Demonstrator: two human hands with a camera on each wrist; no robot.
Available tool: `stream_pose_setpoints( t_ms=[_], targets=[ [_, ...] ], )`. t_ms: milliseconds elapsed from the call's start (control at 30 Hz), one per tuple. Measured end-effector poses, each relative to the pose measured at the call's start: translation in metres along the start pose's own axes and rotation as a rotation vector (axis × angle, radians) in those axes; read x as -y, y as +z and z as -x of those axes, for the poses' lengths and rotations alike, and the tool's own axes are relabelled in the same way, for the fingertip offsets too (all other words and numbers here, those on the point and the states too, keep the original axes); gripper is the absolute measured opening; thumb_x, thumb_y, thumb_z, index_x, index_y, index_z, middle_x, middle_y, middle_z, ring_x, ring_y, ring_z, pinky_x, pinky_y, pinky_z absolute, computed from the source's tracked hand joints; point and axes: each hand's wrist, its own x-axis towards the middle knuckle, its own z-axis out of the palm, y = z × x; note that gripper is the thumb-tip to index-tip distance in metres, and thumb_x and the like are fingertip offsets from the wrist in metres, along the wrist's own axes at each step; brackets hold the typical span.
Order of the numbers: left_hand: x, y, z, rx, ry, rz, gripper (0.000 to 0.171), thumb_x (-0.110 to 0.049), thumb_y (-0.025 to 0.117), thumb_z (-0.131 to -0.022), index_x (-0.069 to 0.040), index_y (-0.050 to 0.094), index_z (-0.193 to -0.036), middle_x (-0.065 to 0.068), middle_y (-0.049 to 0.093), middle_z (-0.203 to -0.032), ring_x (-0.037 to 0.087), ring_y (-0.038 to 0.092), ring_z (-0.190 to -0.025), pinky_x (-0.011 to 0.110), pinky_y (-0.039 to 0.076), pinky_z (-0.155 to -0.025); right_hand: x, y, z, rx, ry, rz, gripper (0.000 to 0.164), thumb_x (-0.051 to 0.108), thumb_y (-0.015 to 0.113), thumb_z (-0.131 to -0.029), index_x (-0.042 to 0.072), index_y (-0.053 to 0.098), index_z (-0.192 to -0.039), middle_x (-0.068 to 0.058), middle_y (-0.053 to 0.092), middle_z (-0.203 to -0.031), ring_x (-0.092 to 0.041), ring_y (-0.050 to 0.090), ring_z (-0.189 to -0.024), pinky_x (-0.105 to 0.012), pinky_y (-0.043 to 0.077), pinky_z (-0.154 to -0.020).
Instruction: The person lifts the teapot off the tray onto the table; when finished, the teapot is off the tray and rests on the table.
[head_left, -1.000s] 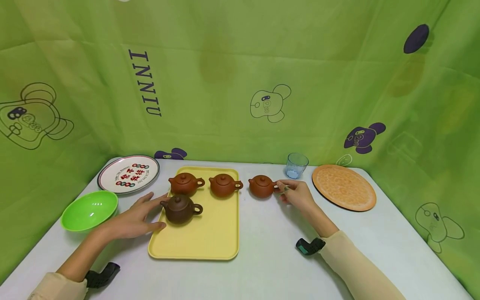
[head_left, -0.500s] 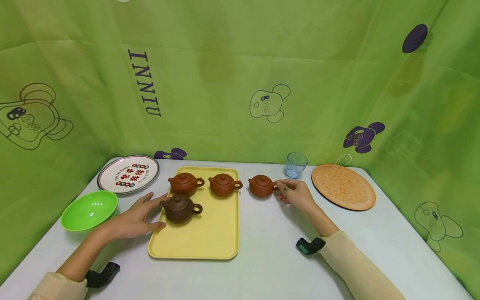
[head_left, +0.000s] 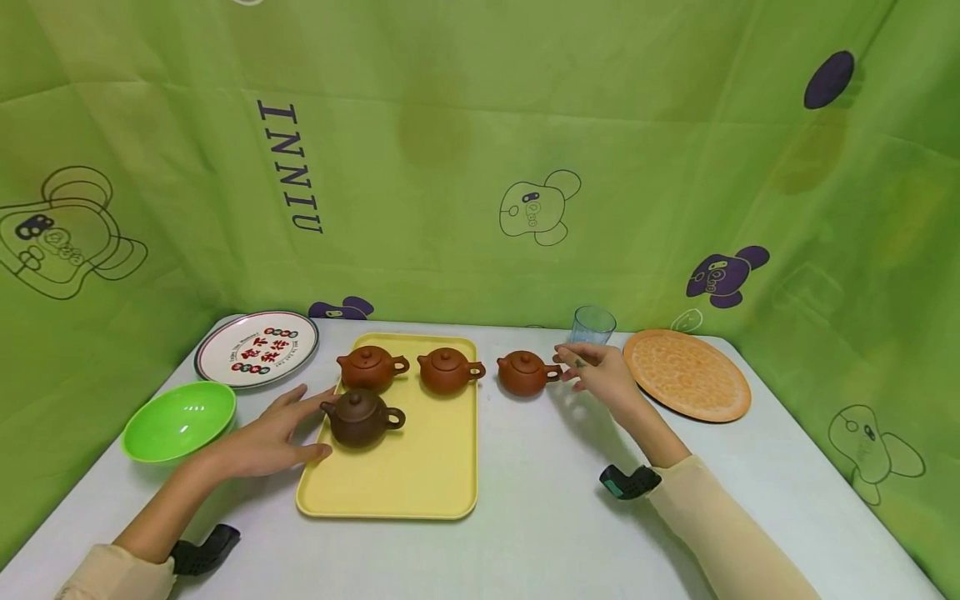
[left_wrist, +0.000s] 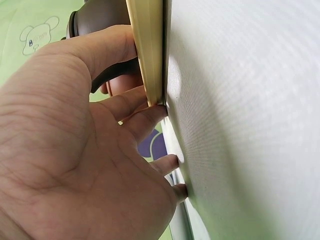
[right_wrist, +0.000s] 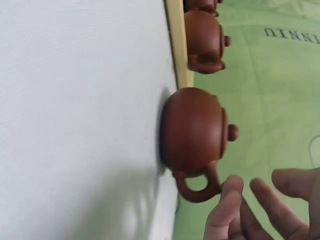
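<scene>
A reddish-brown teapot (head_left: pixel 522 374) stands on the white table, just right of the yellow tray (head_left: pixel 420 492). My right hand (head_left: pixel 602 377) is beside its handle, fingers apart and not round it; in the right wrist view a fingertip lies close to the handle, and I cannot tell if it touches. On the tray are two more reddish-brown teapots (head_left: pixel 447 372) at the back and a dark brown teapot (head_left: pixel 357 420) in front. My left hand (head_left: pixel 262 442) rests with spread fingers along the tray's left edge, thumb and fingertips against the rim (left_wrist: pixel 148 45) in the left wrist view.
A blue glass (head_left: pixel 593 323) stands behind my right hand, partly hidden. To the right lies a round orange mat (head_left: pixel 687 375). On the left are a white plate (head_left: pixel 257 348) with red lettering and a green bowl (head_left: pixel 180 422). Green cloth (head_left: pixel 420 167) walls the table's back and sides.
My right hand has let go of the teapot's handle and lifted slightly up and away to the right. The teapot stays in place. My left hand and the tray have not moved.
</scene>
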Motion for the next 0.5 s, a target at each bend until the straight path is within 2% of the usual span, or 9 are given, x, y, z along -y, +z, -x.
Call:
stream_pose_setpoints(
  t_ms=[233,500],
  targets=[
    [-0.001,0.0,0.0,-0.001,-0.006,-0.005,0.079,-0.036,0.081,-0.091,-0.003,0.049,-0.155,0.031,0.048,-0.159,0.067,0.019,-0.152,0.088,0.025,-0.111,0.012,0.007,0.006,0.086,-0.065,-0.017,0.039,0.027,0.064,-0.107,0.001,0.069,-0.136,-0.025,0.075,-0.128,-0.012,0.076,-0.086,-0.025,0.061,-0.069],
    [-0.002,0.0,0.0,0.0,-0.003,-0.002,0.079,-0.036,0.081,-0.091,-0.003,0.049,-0.155,0.031,0.049,-0.159,0.067,0.018,-0.152,0.088,0.025,-0.111,0.026,0.025,0.017,0.173,-0.109,-0.013,0.034,0.025,0.066,-0.106,0.0,0.073,-0.129,-0.021,0.077,-0.121,-0.011,0.074,-0.083,-0.03,0.062,-0.068]
  ],
)
